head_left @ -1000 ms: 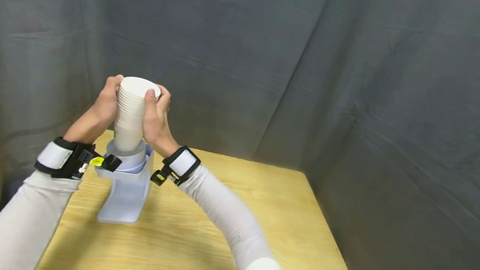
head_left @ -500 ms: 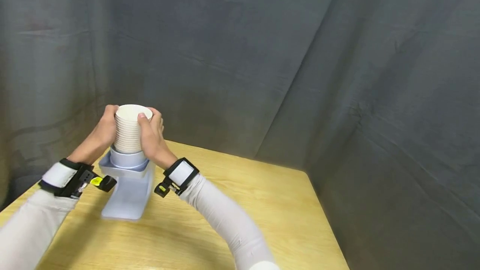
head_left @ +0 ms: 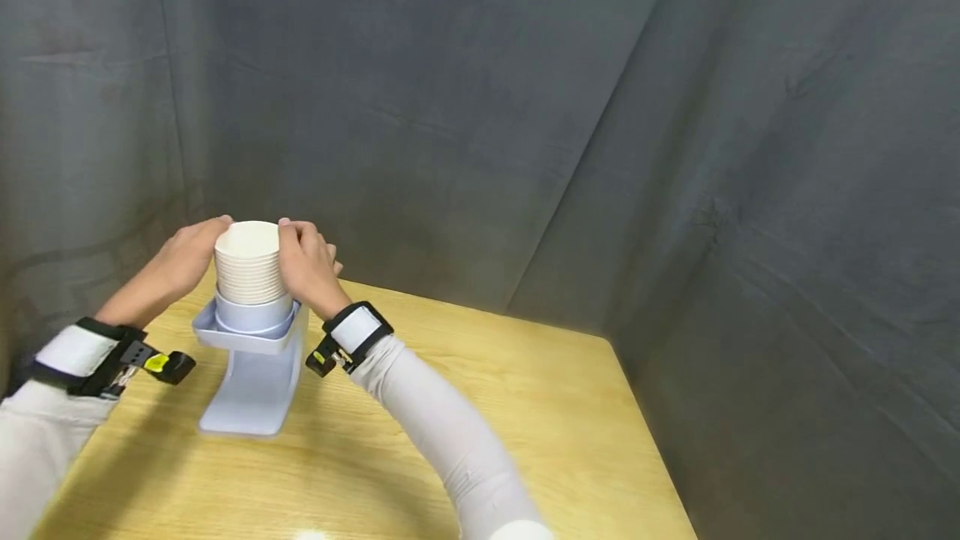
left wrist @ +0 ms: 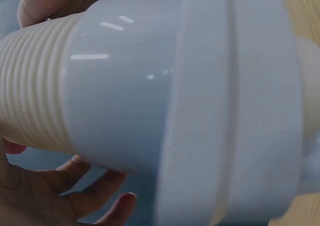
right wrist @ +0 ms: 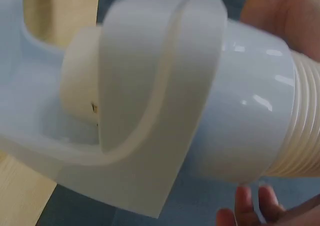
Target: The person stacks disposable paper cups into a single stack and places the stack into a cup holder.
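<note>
A stack of white paper cups (head_left: 251, 265) stands upright in the round collar of a pale blue-white cup dispenser (head_left: 255, 313). My left hand (head_left: 183, 257) lies along the stack's left side, near the top rim. On the other side my right hand (head_left: 309, 265) has its thumb at the rim. The left wrist view shows the left hand's fingers (left wrist: 97, 196) loosely spread below the stacked cups (left wrist: 42, 83). Similarly, the right hand's fingertips (right wrist: 243, 193) are spread beside the collar (right wrist: 245, 106). A cup's lower end (right wrist: 80, 76) pokes out beneath the holder.
The dispenser's flat base (head_left: 247, 415) rests on a light wooden table (head_left: 480, 440). Grey curtains (head_left: 420, 107) hang behind the table and along its right side.
The cup stack has come down into the dispenser's collar, and less of it shows above. Both hands have lowered with it; the left hand has shifted left and its fingers have loosened.
</note>
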Tool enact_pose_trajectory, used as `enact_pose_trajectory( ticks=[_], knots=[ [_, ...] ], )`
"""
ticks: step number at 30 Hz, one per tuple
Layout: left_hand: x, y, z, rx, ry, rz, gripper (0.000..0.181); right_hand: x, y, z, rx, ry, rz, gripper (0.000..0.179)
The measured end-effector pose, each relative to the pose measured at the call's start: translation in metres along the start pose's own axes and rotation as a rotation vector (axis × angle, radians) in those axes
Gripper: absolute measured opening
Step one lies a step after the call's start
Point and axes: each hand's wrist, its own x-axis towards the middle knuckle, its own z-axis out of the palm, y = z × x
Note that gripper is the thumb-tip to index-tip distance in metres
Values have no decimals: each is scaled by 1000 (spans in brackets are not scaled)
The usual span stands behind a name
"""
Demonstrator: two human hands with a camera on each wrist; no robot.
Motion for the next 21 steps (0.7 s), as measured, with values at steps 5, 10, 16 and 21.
enact_pose_trajectory(
  ticks=[5,10,16,21],
  knots=[
    [-1,-7,8,-71,12,82,66,-4,2,7,13,47,61,45],
    [-3,-20,22,-71,12,131,60,-14,14,8,-51,17,124,51],
    [-7,-22,25,39,116,96,60,-15,19,7,-77,-21,125,52],
    [-22,-3,40,-21,590,303,48,-22,37,-23,-50,-37,52,57]
  ],
)
